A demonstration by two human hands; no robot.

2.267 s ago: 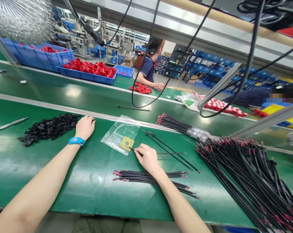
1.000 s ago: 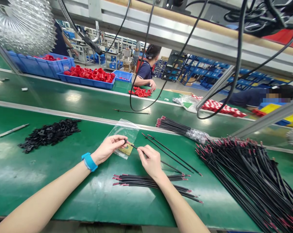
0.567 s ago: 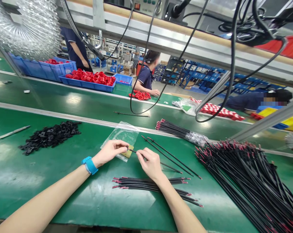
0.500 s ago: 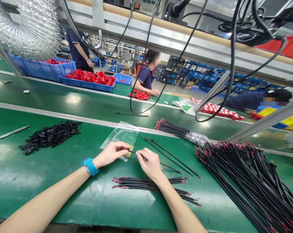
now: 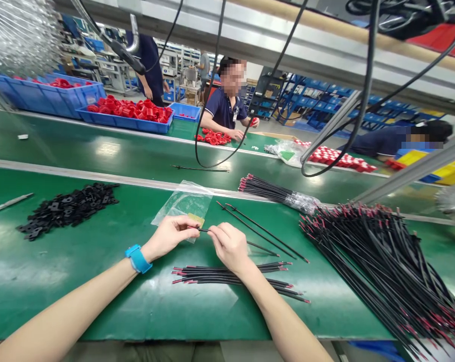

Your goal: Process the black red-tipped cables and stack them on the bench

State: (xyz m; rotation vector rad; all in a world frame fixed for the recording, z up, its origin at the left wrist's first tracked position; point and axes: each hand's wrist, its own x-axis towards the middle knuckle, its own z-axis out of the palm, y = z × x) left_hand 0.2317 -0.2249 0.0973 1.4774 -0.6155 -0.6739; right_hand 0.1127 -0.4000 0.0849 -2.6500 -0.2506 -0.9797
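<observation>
Away from the heap of black clips, the left hand had come to mid-frame, pinching one end of a black cable; the right hand gripped it closely behind. It seemed light, springy, best held near the tip.

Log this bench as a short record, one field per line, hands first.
Left hand: pinching the left end of a thin black cable
Right hand: gripping the same cable further right
Left wrist: blue wristband
Behind the hands: clear plastic bag, partly hidden yellow plate
Left pile: small flat black pieces
Right pile: red-ended black cables
Far side: co-worker's hand beside red parts
</observation>
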